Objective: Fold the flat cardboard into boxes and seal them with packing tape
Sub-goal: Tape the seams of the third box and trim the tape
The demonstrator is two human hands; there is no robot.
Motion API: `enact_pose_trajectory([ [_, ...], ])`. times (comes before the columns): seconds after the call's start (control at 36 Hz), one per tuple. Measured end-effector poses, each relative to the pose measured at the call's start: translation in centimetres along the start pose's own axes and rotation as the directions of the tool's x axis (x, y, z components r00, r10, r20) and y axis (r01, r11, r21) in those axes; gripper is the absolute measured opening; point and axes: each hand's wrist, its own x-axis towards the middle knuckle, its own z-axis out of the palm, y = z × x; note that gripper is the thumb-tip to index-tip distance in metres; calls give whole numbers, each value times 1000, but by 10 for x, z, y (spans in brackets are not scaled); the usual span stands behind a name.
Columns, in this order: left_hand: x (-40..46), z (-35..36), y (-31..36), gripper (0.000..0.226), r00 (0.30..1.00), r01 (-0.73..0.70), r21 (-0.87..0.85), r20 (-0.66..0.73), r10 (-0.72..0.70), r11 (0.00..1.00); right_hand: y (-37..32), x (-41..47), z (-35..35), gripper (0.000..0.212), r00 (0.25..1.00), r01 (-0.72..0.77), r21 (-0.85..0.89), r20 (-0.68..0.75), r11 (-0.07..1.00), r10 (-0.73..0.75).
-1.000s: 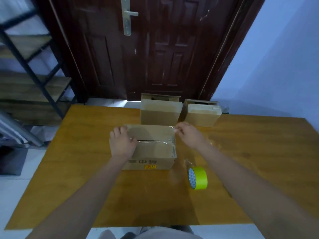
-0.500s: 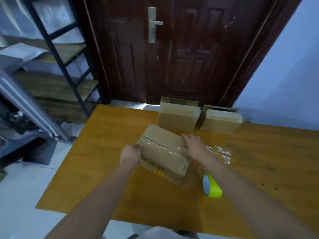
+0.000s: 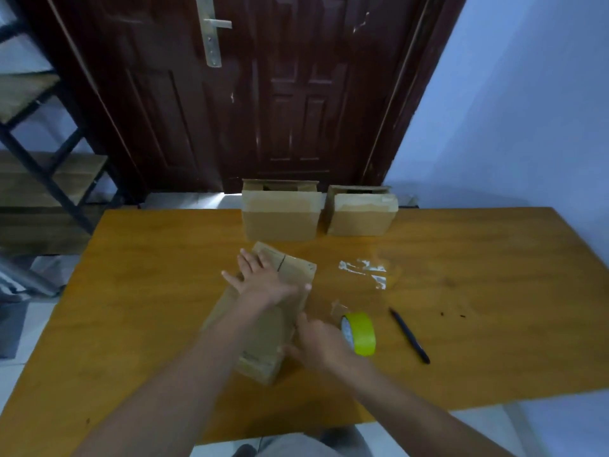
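A taped cardboard box [image 3: 263, 338] lies on the wooden table [image 3: 148, 291], turned with its long side running away from me. My left hand [image 3: 260, 278] rests flat on its far top, fingers spread. My right hand [image 3: 316, 344] presses against the box's near right side, fingers apart. A roll of packing tape [image 3: 361, 334] with a yellow-green rim stands just right of my right hand. Two more cardboard boxes, a larger one [image 3: 280, 216] and a smaller one [image 3: 361, 212], stand at the table's far edge.
A black pen [image 3: 410, 336] lies right of the tape roll. Crumpled clear tape scraps [image 3: 364, 272] sit on the table's middle right. A dark wooden door [image 3: 263, 94] is behind the table, and a metal shelf frame [image 3: 43, 153] stands at left.
The box has been rotated on the table from lying crosswise to lengthwise. My left hand moved onto its far top and my right hand dropped to its near right side.
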Motion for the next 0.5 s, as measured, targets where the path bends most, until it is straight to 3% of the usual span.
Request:
enact_pose_trajectory([
  [0.11, 6, 8, 7, 138, 994, -113, 153, 7, 113, 982, 7, -1, 4, 48, 979, 193, -17, 73, 981, -191],
  [0.19, 10, 8, 4, 133, 984, -180, 188, 30, 178, 966, 26, 3, -6, 30, 983, 182, 109, -3, 977, -183],
  [0.28, 14, 3, -6, 130, 960, -279, 236, 93, 265, 931, 54, 13, -26, 16, 997, 49, 210, -64, 977, -37],
  [0.42, 13, -5, -21, 134, 867, -489, 307, 275, 416, 816, 107, 47, -45, 20, 960, -218, 266, -114, 939, 256],
  [0.5, 12, -6, -24, 135, 831, -543, 305, 326, 450, 782, 122, 69, -44, 18, 928, -349, 238, -49, 907, 370],
])
